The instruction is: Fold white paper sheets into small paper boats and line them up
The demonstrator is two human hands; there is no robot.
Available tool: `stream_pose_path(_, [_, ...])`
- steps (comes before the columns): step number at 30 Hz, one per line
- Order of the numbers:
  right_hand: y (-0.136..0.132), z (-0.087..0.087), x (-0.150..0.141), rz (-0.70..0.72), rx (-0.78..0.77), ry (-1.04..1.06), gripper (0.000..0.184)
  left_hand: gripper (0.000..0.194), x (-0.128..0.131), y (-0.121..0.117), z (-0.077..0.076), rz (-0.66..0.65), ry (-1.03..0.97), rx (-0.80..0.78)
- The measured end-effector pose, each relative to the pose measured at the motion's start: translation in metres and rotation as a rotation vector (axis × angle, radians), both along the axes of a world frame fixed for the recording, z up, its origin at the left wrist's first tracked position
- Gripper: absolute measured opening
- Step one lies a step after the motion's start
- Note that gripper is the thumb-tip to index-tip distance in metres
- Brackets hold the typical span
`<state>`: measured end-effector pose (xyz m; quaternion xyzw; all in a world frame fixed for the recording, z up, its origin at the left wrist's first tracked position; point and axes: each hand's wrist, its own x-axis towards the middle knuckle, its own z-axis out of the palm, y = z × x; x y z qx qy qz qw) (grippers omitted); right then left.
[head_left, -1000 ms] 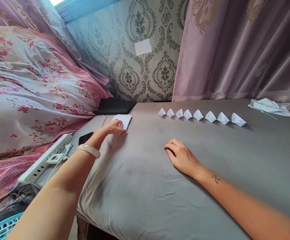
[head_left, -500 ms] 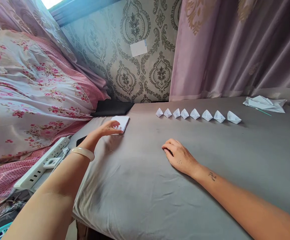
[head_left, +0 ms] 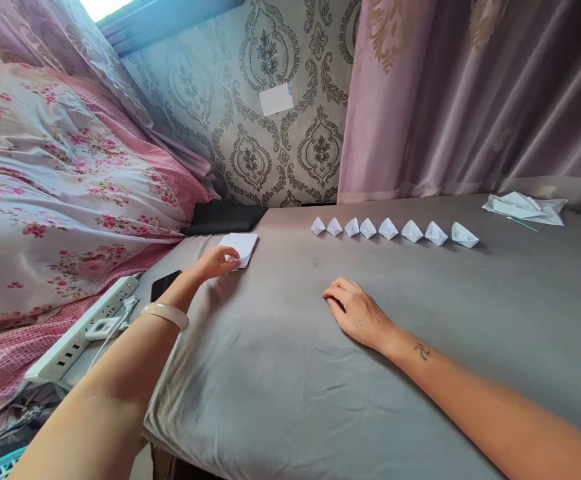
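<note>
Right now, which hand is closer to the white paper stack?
The left hand: it is at the white paper stack, over its near side. The right hand rests on the gray cloth, apart from the stack, farther right.

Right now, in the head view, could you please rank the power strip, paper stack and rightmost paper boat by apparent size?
1. Power strip
2. Paper stack, partly behind the left hand
3. Rightmost paper boat

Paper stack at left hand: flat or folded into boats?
Mostly flat: the paper stack shows a broad, straight-edged top, unlike the pointed paper boats. Its near edge looks curled; the left hand hides part.
</note>
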<state>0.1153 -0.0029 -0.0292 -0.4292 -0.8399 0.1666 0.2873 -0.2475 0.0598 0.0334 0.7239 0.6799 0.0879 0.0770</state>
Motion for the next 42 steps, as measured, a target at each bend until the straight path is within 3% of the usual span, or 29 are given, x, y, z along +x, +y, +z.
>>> stream_pose_path(4, [-0.002, 0.001, -0.002, -0.003, 0.007, -0.002, 0.023, 0.037, 0.001, 0.001, -0.003, 0.140, 0.050, 0.091])
stream_pose_path(7, [-0.003, 0.002, -0.003, -0.004, 0.011, -0.011, 0.022, 0.041, 0.011, 0.005, 0.000, 0.374, 0.119, 0.306])
stream_pose_path(9, [-0.004, 0.002, -0.004, -0.008, 0.007, -0.011, 0.021, 0.047, 0.029, 0.004, 0.002, 0.404, 0.136, 0.391])
stream_pose_path(11, [-0.003, 0.002, -0.003, -0.050, 0.021, 0.008, 0.023, 0.044, 0.058, -0.001, 0.004, 0.287, 0.178, 0.434])
stream_pose_path(13, [-0.003, 0.002, -0.001, -0.148, 0.073, 0.041, 0.027, 0.040, 0.094, -0.011, 0.003, 0.051, 0.256, 0.406])
stream_pose_path(16, [0.000, 0.005, 0.006, -0.288, 0.175, 0.051, 0.042, 0.035, 0.153, -0.029, -0.003, -0.202, 0.333, 0.204])
stream_pose_path(19, [0.003, 0.008, 0.016, -0.234, 0.203, -0.009, 0.056, 0.026, 0.204, -0.047, -0.014, -0.366, 0.323, 0.030])
stream_pose_path(23, [0.004, 0.010, 0.030, -0.116, 0.074, -0.081, 0.062, 0.022, 0.242, -0.062, -0.026, -0.526, 0.231, 0.051])
stream_pose_path(27, [0.003, 0.011, 0.043, -0.107, -0.076, -0.102, 0.065, 0.028, 0.243, -0.068, -0.030, -0.529, 0.149, 0.101])
stream_pose_path(32, [-0.002, 0.014, 0.063, -0.021, -0.075, -0.121, 0.049, 0.033, 0.221, -0.066, -0.032, -0.522, 0.039, 0.102])
stream_pose_path(36, [-0.010, 0.017, 0.078, -0.001, -0.066, -0.099, 0.039, 0.040, 0.209, -0.060, -0.036, -0.658, -0.045, 0.118])
stream_pose_path(42, [-0.018, 0.016, 0.089, 0.103, -0.047, -0.076, 0.055, 0.053, 0.205, -0.057, -0.046, -0.794, -0.060, 0.077])
